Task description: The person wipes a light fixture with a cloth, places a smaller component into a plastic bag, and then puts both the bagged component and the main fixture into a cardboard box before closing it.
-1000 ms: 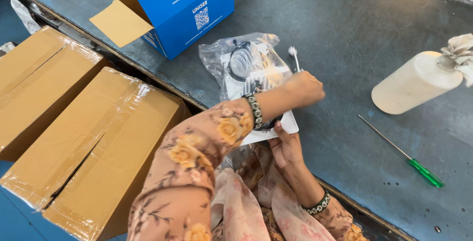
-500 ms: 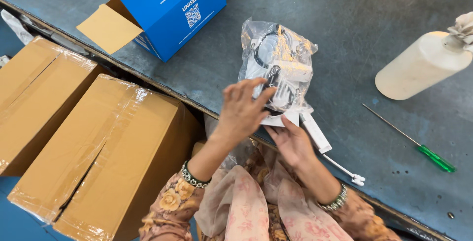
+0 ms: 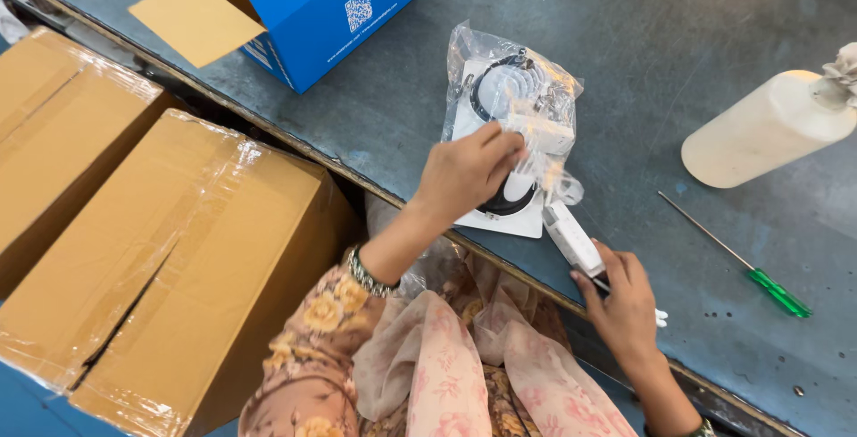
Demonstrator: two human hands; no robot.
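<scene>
The fingers (image 3: pixel 500 147) of the left hand (image 3: pixel 464 174) were curled together and pressed down on the clear plastic bag (image 3: pixel 513 107), pinching its crinkled film where it covered a round black-and-white fitting (image 3: pixel 500 89). The bag lay flat on the grey metal table (image 3: pixel 625 26), its lower end hanging close to the table's near edge. Under the bag's lower end sat a white card or sheet (image 3: pixel 509 221), touching it.

Just below and to the right of the bag, the right hand (image 3: pixel 625 307) held a small white oblong box (image 3: pixel 571 236). Its fingers (image 3: pixel 594 290) were closed around the box's lower end, thumb on one side and the others wrapped over the top. The upper end of the box touched the bag's knotted corner. A thin white lead with a small plug (image 3: pixel 659 316) showed beside that hand.

Up and to the left of the bag stood an open blue carton (image 3: pixel 330 8) with a brown flap folded out. To the right of the bag lay a cream-coloured plastic bottle (image 3: pixel 768 129) on its side, a rag stuffed in its neck. Below the bottle, well apart from the bag, lay a green-handled screwdriver (image 3: pixel 741 258). Left of the bag, off the table's edge, stood two taped brown cardboard boxes (image 3: pixel 178 249).
</scene>
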